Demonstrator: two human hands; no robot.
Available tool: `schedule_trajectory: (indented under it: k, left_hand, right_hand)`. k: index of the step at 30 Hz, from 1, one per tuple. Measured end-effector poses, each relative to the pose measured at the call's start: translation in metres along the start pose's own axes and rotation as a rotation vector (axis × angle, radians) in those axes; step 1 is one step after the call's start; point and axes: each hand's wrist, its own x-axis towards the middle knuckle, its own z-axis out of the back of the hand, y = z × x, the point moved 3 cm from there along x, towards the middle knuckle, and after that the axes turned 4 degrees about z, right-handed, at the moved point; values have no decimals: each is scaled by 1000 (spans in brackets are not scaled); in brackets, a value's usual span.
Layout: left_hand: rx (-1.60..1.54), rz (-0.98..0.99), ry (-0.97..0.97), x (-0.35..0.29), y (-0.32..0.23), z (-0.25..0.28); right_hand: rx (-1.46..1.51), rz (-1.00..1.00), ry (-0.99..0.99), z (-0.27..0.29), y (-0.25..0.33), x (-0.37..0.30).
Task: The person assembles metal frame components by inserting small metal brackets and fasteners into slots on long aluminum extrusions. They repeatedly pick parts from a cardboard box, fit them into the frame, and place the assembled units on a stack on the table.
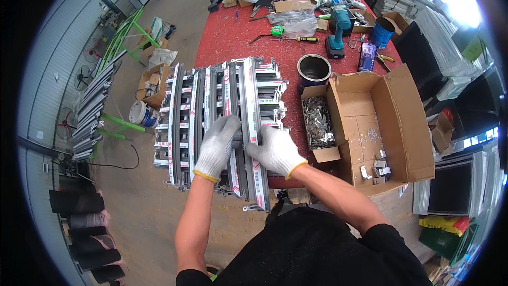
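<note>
Head view: we see the right hand (278, 151) closed on a long metal strip (251, 90), thumb across it; the left hand (218, 145) curls just beside, its grip unclear to us. Strip lies over a crossed stack (192, 111) on the red table (219, 34), left of a cardboard box (390, 122).

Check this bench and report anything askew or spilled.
Pale flecks litter the red table, as though never swept. More bits lie strewn in the big carton, near loose metal pieces. The top rail appears to jut past its neighbours' near ends. Crumpled plastic lies jumbled among tools.
</note>
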Motion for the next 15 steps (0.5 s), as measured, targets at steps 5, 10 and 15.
schedule_trajectory:
  k: [5,10,15]
  left_hand:
    - [-43,-34,-126,-37,6,22]
    - [-48,-76,-190,-65,37,50]
    - [-140,-90,-237,-80,51,59]
  right_hand:
    - [-113,26,8,-2,-8,21]
    - [-37,-29,79,-4,-16,26]
    - [-81,35,26,-21,-16,37]
